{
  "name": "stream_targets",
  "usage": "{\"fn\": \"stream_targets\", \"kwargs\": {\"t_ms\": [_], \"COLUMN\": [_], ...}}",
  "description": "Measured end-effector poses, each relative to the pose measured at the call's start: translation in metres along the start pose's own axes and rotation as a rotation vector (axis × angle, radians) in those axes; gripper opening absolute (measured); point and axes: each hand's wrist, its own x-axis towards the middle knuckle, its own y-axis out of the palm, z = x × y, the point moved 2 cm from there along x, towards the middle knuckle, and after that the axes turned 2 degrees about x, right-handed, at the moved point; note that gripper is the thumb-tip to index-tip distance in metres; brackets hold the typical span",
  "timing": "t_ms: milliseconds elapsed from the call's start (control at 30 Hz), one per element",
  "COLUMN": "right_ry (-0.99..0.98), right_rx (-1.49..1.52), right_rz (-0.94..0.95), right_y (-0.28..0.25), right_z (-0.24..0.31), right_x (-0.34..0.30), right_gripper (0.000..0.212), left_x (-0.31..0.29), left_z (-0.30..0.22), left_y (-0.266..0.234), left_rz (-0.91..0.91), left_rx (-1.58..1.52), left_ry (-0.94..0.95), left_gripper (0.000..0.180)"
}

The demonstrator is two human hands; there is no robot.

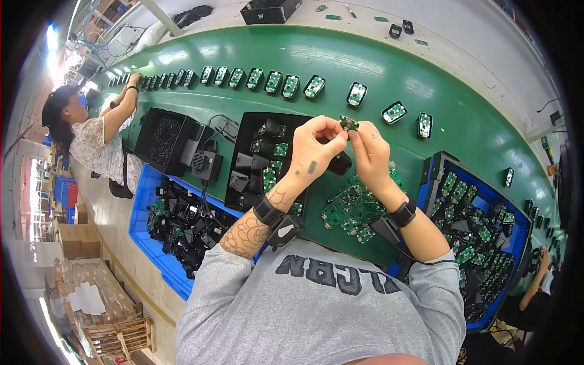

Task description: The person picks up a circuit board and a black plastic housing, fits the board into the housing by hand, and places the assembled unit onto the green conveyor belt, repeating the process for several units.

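Observation:
A small green circuit board (349, 123) is pinched between the fingertips of both my hands, above the green workbench. My left hand (316, 147) grips its left side with thumb and forefinger. From the right, my right hand (370, 151) holds the board's lower edge. Just below and partly behind my left hand is a black plastic piece (342, 163); whether a hand touches it, I cannot tell. A loose pile of green circuit boards (348, 207) lies on the bench beneath my right hand.
A curving row of black housings with boards (291, 86) crosses the bench. Left of me stand a black tray (248, 131), a box of small dark parts (165, 135) and a blue bin (159, 261). A blue crate (480, 173) of boards sits right. Another person (100, 131) works far left.

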Motion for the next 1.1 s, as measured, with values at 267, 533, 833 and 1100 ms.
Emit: {"fn": "stream_targets", "kwargs": {"t_ms": [267, 533, 833, 1100], "right_ry": [-0.025, 0.612, 0.774, 0.865], "right_rx": [-0.125, 0.674, 0.94, 1.336], "right_rz": [-0.006, 0.056, 0.089, 0.022], "right_y": [-0.002, -0.013, -0.009, -0.014], "right_z": [-0.012, -0.042, -0.036, -0.046], "right_x": [-0.003, -0.004, -0.007, -0.009], "right_gripper": [0.011, 0.033, 0.039, 0.037], "left_x": [-0.011, -0.003, -0.013, -0.018], "left_z": [0.009, 0.004, 0.011, 0.002], "left_y": [0.014, 0.009, 0.019, 0.022], "left_rz": [-0.009, -0.076, 0.152, 0.2], "left_rx": [-0.077, -0.214, -0.377, 0.066], "left_ry": [-0.236, -0.169, -0.472, -0.296], "left_gripper": [0.009, 0.021, 0.043, 0.017]}}
